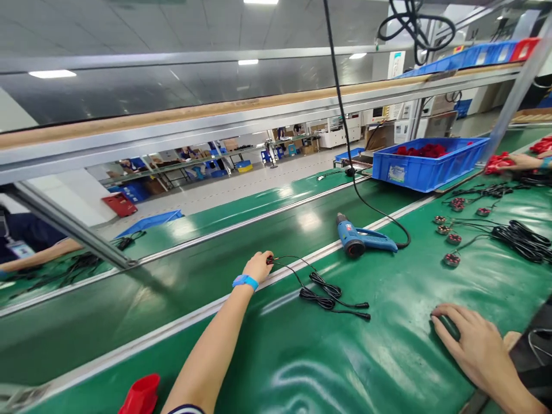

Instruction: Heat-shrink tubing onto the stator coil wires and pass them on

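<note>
My left hand, with a blue wristband, reaches far out to the edge of the conveyor belt and is closed on the end of a thin black cable. The cable trails right into two small bundled coils with connector ends. My right hand lies low at the near right on the green mat, fingers curled over a dark object I cannot make out. A blue heat gun lies on the mat just beyond the cable, its black cord rising overhead.
A blue bin with red parts stands at the back right. Small red round parts with black wires and cable bundles lie at the right. A red object sits at the near left. Other people's arms show at far left and far right.
</note>
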Demonstrator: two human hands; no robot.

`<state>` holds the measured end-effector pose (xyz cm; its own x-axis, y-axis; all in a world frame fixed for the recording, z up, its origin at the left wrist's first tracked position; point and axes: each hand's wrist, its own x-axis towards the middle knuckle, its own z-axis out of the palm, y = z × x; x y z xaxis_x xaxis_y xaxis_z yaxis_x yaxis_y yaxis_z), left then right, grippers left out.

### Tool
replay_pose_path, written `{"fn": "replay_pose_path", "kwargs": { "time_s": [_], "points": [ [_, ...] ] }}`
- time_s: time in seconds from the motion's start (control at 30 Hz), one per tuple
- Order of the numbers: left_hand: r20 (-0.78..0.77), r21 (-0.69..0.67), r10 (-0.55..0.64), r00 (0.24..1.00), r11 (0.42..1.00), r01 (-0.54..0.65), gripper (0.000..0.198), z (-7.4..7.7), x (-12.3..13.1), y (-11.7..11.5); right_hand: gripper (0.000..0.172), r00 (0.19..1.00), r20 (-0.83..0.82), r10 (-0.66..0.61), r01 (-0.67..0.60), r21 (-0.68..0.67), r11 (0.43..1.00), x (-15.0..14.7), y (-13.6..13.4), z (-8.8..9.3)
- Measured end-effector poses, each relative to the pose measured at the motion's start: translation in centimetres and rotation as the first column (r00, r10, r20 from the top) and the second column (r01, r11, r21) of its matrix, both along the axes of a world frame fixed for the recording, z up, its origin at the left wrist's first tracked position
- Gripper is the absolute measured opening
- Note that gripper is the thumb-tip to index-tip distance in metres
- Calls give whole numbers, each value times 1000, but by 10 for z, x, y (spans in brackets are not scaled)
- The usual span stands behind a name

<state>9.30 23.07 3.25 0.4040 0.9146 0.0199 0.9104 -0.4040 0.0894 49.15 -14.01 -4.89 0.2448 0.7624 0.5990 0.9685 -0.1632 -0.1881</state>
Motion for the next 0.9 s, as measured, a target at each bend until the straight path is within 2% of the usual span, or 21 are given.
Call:
{"fn": "replay_pose_path", "kwargs": {
  "time_s": [0.07,0.13,0.27,0.33,0.4,0.5,0.6,0.7,0.8,0.9],
  "points": [
    [0,14,56,998,998,-56,28,-3,-25,-31,47,992,127,23,-27,29,999,-8,5,9],
    [2,15,96,995,995,-96,27,-9,-45,-63,42,973,190,129,-135,20,991,-25,18,20],
    [28,31,157,987,987,-158,26,-22,-74,-112,34,906,65,418,-412,-92,907,-80,73,34],
    [50,49,165,985,985,-168,30,-27,-85,-125,37,870,-33,492,-490,-168,856,-111,109,36],
    [66,46,124,990,991,-128,40,-30,-96,-131,45,834,-104,542,-550,-224,805,-134,141,36],
    [82,1,39,996,999,-39,56,-37,-107,-134,35,771,-169,613,-635,-264,726,-148,169,34],
    [100,-40,17,995,999,-13,66,-42,-109,-141,18,703,-226,675,-710,-288,643,-136,166,35],
    [122,-78,-8,993,997,17,75,-45,-93,-161,14,680,-243,691,-731,-292,617,-108,140,39],
    [149,-125,-63,987,989,81,86,-45,-64,-190,14,710,-217,670,-702,-300,646,-71,106,40],
    [186,-168,-124,975,973,156,99,-42,-31,-219,16,763,-148,629,-641,-298,707,-31,76,38]
  ]
}}
